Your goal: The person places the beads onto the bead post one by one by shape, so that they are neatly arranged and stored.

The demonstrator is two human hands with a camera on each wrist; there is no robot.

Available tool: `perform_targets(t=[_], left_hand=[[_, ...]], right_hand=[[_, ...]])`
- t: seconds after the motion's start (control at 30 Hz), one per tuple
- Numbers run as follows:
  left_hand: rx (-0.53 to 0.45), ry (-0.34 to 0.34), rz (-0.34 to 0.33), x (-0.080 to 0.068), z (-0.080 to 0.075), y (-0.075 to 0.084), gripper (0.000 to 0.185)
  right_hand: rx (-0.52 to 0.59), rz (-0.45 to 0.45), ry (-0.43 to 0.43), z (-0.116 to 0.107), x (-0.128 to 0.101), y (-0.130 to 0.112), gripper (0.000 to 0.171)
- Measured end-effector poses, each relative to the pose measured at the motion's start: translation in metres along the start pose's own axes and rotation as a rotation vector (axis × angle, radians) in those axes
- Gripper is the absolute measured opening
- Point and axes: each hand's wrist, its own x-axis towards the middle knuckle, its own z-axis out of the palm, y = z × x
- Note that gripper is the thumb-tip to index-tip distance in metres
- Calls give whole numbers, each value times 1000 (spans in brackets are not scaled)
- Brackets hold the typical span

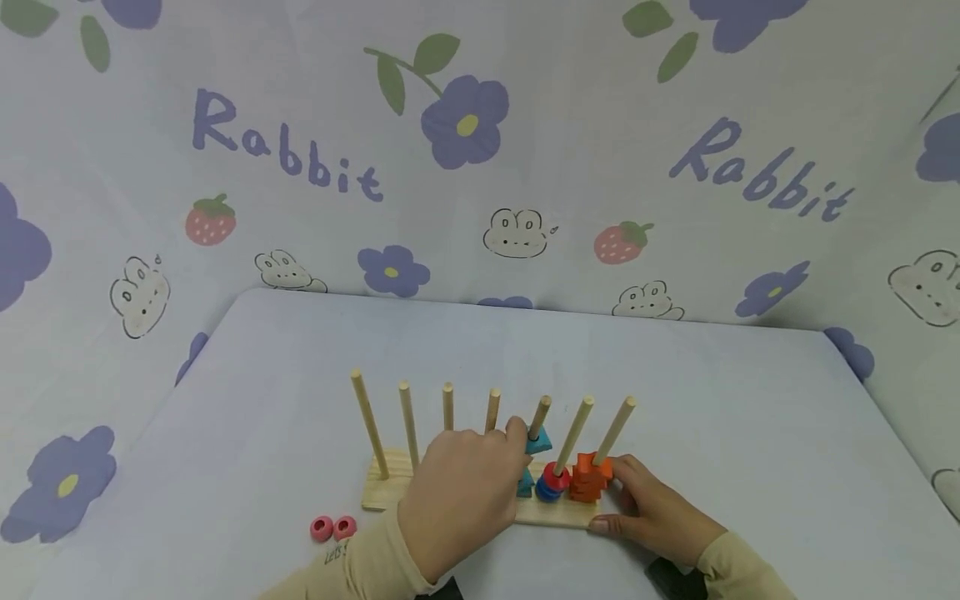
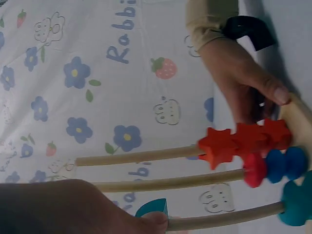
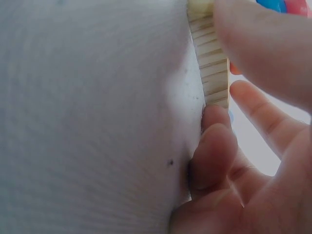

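Note:
My left hand [image 1: 467,492] pinches a teal bead [image 2: 152,208] between thumb and fingers, part-way up one of the upright pegs [image 1: 540,417]. Lower on that same peg sit more teal beads [image 2: 295,204], down at the wooden base [image 1: 555,513]. At the base's right end my right hand [image 1: 662,510] grips the board, thumb at the front corner and fingers around the end. Next to it, orange-red star beads [image 1: 591,480] are stacked on the rightmost peg. The neighbouring peg carries a red bead [image 2: 254,169] above blue beads [image 2: 276,165]. My left hand hides the base's middle in the head view.
Two pink beads [image 1: 322,528] lie on the white table to the left of the base. Bare pegs [image 1: 367,421] stand on the base's left side. A cloth printed with rabbits and flowers [image 1: 517,183] hangs behind the table.

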Motion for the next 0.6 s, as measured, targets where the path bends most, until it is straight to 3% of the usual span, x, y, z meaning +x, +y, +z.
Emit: perform_targets(t=[0.3, 0.6], left_hand=[[25, -101, 34, -16, 57, -8, 31], [29, -129, -4, -23, 74, -8, 26]], right_hand=[[-6, 12, -7, -1, 0, -1, 61], [-4, 22, -16, -1, 1, -2, 61]])
